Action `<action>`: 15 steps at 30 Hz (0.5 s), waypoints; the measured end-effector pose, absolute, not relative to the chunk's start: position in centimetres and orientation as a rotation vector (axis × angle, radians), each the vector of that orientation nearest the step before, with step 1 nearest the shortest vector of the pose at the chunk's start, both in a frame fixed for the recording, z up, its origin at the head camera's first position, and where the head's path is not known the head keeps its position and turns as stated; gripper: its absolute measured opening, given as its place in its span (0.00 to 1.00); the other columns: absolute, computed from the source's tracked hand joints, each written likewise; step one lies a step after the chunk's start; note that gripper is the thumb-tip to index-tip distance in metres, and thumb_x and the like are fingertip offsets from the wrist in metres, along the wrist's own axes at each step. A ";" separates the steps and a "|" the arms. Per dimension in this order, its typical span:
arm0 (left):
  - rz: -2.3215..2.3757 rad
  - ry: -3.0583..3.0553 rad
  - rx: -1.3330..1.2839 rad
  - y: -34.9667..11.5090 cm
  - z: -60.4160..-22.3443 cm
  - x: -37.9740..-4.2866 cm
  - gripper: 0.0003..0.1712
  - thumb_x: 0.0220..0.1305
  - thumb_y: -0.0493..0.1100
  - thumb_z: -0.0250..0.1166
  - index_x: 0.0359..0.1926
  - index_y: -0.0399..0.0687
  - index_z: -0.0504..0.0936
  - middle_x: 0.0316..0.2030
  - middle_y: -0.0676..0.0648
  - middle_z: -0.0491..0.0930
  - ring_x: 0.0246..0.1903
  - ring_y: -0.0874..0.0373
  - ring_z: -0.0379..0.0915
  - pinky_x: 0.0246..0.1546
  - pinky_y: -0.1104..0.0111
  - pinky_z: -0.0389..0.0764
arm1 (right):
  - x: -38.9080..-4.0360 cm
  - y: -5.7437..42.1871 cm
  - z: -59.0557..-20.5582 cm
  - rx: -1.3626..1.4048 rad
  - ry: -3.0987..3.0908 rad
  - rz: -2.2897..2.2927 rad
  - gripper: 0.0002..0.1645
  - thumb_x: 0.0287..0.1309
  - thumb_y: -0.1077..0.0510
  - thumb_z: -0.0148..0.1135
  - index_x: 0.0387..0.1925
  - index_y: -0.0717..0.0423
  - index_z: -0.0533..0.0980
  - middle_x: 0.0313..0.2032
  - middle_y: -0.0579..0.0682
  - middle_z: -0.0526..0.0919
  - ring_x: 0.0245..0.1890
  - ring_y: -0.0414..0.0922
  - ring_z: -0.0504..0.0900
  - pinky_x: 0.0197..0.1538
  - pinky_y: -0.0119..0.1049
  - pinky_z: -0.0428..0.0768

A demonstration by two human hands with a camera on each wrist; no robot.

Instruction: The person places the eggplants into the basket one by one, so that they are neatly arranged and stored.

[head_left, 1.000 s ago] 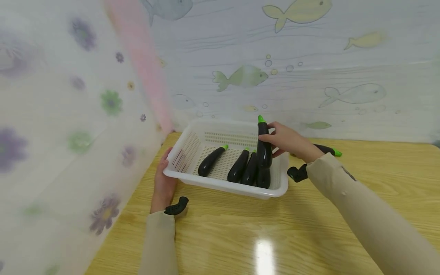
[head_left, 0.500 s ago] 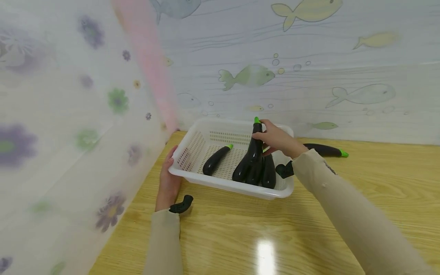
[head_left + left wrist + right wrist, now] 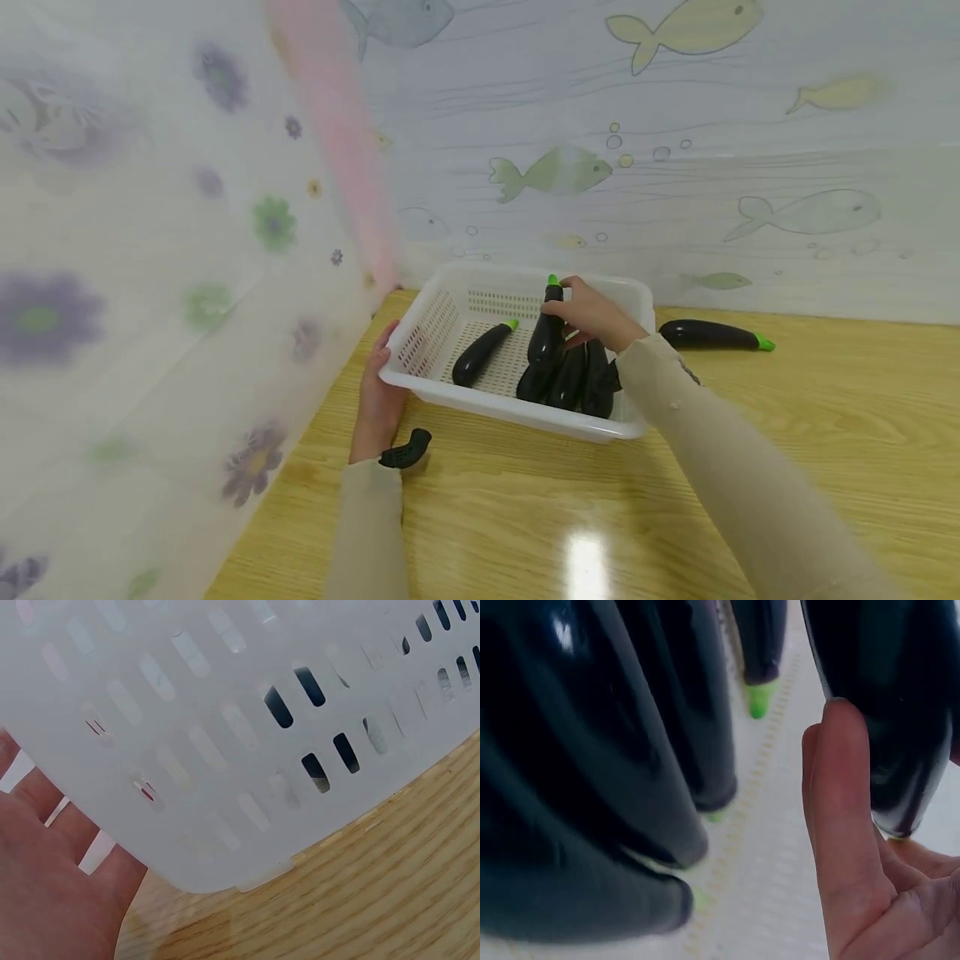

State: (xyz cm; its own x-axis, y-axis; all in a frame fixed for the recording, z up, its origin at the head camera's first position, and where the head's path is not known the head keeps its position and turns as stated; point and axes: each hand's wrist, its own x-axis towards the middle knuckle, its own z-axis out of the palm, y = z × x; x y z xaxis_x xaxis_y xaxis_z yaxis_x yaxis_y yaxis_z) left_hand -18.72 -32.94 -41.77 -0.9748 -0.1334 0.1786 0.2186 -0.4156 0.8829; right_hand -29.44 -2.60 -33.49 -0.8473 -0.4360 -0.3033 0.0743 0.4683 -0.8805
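A glossy black eggplant [image 3: 547, 329] with a green stem end hangs nearly upright in the white basket [image 3: 480, 404]; my right hand [image 3: 592, 317] grips its upper part between thumb and fingers. Its lower end is over or touching the leftmost of three eggplants [image 3: 567, 379] grouped at the basket's right. In the right wrist view the held eggplant [image 3: 907, 750] is beside my fingers, with the grouped eggplants [image 3: 577, 750] at left. My left hand [image 3: 378, 404] lies against the basket's left end, fingers extended along the outer wall [image 3: 180, 735] and up to the rim.
Another eggplant [image 3: 482, 354] lies slanted in the basket's left half. One more eggplant [image 3: 708, 335] lies on the wooden table [image 3: 510, 500] to the right of the basket. A fish-patterned sheet [image 3: 675, 208] hangs behind, and a flowered sheet [image 3: 150, 333] bounds the left side.
My right hand has carried the held eggplant left across the grouped eggplants and lowered it. The whole view has shifted slightly; my left hand stays at the basket's left end.
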 end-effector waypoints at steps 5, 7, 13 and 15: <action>-2.472 -1.559 -0.102 -33.0 -41.7 -18.8 0.30 0.66 0.49 0.42 0.69 0.51 0.55 0.63 0.49 0.61 0.59 0.54 0.59 0.59 0.60 0.59 | -29.9 -4.2 -34.7 -0.257 2.201 -1.413 0.49 0.61 0.49 0.52 0.71 0.54 0.34 0.53 0.64 0.71 0.36 0.53 0.82 0.42 0.46 0.79; -2.478 -1.562 -0.101 -32.9 -41.8 -18.9 0.30 0.66 0.49 0.43 0.68 0.52 0.55 0.62 0.49 0.62 0.59 0.53 0.59 0.58 0.60 0.59 | -30.1 -4.6 -35.2 -0.247 2.226 -1.402 0.48 0.61 0.49 0.53 0.70 0.55 0.35 0.53 0.64 0.71 0.36 0.53 0.82 0.40 0.45 0.80; -2.474 -1.581 -0.079 -32.9 -41.8 -18.9 0.28 0.65 0.50 0.44 0.67 0.57 0.59 0.63 0.49 0.61 0.60 0.53 0.58 0.59 0.59 0.59 | -30.1 -5.7 -36.2 -0.271 2.331 -1.316 0.44 0.60 0.49 0.55 0.69 0.60 0.45 0.46 0.62 0.76 0.34 0.50 0.82 0.36 0.40 0.81; -2.479 -1.575 -0.075 -32.9 -41.9 -18.8 0.29 0.65 0.50 0.44 0.68 0.55 0.57 0.63 0.50 0.61 0.60 0.53 0.58 0.59 0.59 0.59 | -30.2 -6.1 -36.5 -0.288 2.349 -1.287 0.42 0.59 0.49 0.56 0.67 0.62 0.50 0.43 0.60 0.77 0.32 0.48 0.81 0.35 0.39 0.81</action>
State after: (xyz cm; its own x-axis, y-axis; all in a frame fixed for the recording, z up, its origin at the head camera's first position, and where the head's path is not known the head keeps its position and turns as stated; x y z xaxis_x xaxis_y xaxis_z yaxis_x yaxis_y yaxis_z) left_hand -18.78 -32.89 -41.88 -0.9779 -0.1438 0.1515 0.1983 -0.4105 0.8900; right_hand -30.15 -6.08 -36.49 -0.8796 -0.3840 -0.2808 0.0299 0.5445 -0.8383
